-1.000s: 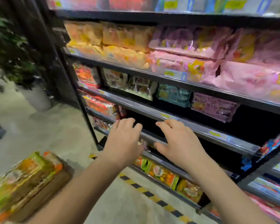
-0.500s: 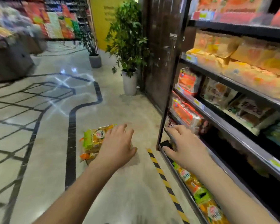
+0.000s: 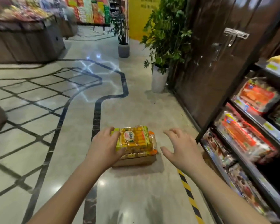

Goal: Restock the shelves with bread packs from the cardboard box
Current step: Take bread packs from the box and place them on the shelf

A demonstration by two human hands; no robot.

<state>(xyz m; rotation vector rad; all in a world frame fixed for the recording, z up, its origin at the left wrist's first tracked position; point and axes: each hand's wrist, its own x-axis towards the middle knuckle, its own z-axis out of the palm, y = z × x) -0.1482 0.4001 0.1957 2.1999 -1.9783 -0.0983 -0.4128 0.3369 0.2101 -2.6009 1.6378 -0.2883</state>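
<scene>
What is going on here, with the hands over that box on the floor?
A person reaches down to a cardboard box on the floor, stacked with yellow bread packs. The left hand grips the left end of the top pack; the right hand hovers open beside it, fingers spread, touching nothing. The shelves stand to the right.

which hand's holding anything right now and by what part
The left hand grips the top bread pack by its left end; the right hand is open, holding nothing.
</scene>
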